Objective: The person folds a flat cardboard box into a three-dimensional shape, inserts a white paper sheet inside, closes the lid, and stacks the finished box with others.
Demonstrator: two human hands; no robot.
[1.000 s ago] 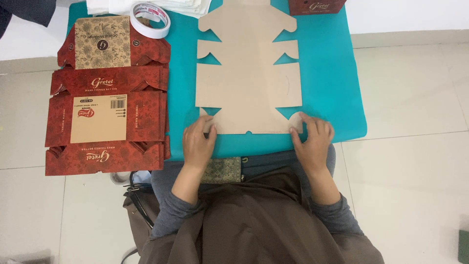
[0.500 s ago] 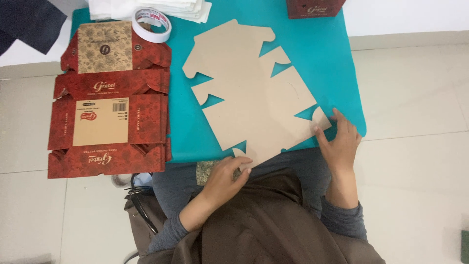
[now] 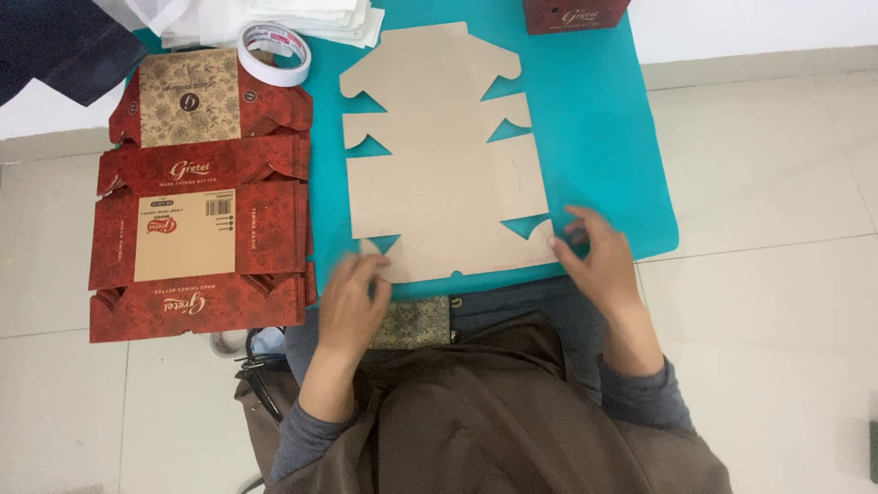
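- Nearest me, my left hand [image 3: 352, 297] lies flat at the near-left corner of the blank [image 3: 444, 155], fingers narrow and holding nothing. Half a second ago it was back over my lap; now it has come forward to the card's near edge.
- My right hand [image 3: 599, 261] sits at the near-right corner, fingers spread loosely, tips touching or just off the corner flap. I cannot tell whether it pinches the card; it looks empty.
- The blank, a plain brown die-cut card, lies unfolded on the teal worktop [image 3: 608, 137]. It was skewed a moment ago and a second ago lay square; now it lies nearly square again with its long axis running away from me. I judge it has been turned round and set down for folding.
- Its near edge lies just inside the worktop's near edge, so there is little room to pull it closer without overhang.
- Right of the blank is a bare teal strip up to the worktop's right edge, the only open side.
- Left, a stack of red printed blanks [image 3: 201, 197] lies just beside it, hanging over the worktop's left edge; little slack there.
- Farther off, a tape roll [image 3: 274, 50] and folded white sheets [image 3: 320, 18] sit near the blank's far-left corner.
- A red box [image 3: 576, 14] stands at the far right edge, apart from the blank.
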